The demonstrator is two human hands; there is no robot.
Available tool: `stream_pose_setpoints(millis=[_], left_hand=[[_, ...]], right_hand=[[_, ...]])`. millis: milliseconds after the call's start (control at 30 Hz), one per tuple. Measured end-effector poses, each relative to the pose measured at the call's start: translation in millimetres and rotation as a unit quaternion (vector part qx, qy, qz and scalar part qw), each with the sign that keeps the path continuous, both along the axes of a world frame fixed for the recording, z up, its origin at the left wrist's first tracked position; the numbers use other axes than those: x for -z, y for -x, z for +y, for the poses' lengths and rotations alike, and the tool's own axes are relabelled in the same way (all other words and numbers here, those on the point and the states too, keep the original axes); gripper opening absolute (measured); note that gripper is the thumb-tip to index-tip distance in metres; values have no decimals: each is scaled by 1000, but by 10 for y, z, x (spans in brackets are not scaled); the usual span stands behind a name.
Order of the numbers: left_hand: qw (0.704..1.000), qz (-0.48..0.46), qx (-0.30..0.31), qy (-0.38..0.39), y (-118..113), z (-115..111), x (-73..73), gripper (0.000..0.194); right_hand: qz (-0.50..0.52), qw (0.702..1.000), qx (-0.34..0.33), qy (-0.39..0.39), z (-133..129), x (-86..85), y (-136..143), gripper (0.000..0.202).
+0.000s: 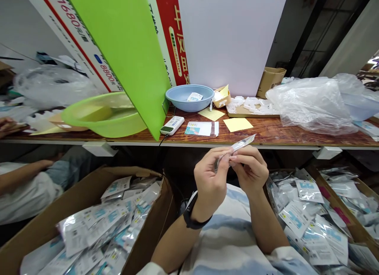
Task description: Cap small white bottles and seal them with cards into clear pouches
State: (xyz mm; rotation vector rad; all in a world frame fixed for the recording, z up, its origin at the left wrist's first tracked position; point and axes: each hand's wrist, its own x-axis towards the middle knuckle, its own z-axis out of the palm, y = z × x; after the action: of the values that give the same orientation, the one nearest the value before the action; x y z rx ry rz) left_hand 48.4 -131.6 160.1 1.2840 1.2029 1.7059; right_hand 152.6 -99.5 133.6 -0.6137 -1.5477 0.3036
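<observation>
Over my lap, just in front of the table edge, my left hand [213, 174] and my right hand [249, 167] meet on one small clear plastic packet [243, 142]. Both hands pinch its near end between thumb and fingers, and its far end tilts up to the right. What lies inside the packet is hard to make out. On the table beyond lie a flat packet with a printed card [199, 129], a yellow paper sheet [237, 124] and a dotted yellow sheet [211, 114]. Left of them sits a white device [172, 125] with a small screen and a cable.
A blue basin [189, 105] and a green basin [118, 127] stand on the table, with a green board [127, 49] between them. A cardboard tray [251, 113] holds white parts beside plastic bags [314, 103]. Boxes of packets flank me: left box [164, 211], right box [349, 223]. Another person's arm [23, 176] is at left.
</observation>
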Motion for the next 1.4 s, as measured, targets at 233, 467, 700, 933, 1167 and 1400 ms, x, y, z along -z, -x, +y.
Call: stream_pose_setpoints(millis=[233,467,700,933,1167,1400], left_hand=[[1000,12,7,12,-2,11,30,13],[999,-17,38,19,-17,10,10,15],[998,-31,38,49,-25,17,-11,15],[993,19,76,84,16,9,-62,15],[992,33,89,81,10,1,-92,14],[991,61,88,75,16,4,-80,15]], right_hand=[[-58,996,-37,51,-11,-53,-100,14],[-41,998,26,33,-46,26,-96,31],[-69,993,88,-23,-48,31,-99,24],[-186,980,72,-26,-85,-75,-276,19],[-210,970,119,-4,-117,-45,-253,9],[-185,975,125,2,-111,23,-220,7]])
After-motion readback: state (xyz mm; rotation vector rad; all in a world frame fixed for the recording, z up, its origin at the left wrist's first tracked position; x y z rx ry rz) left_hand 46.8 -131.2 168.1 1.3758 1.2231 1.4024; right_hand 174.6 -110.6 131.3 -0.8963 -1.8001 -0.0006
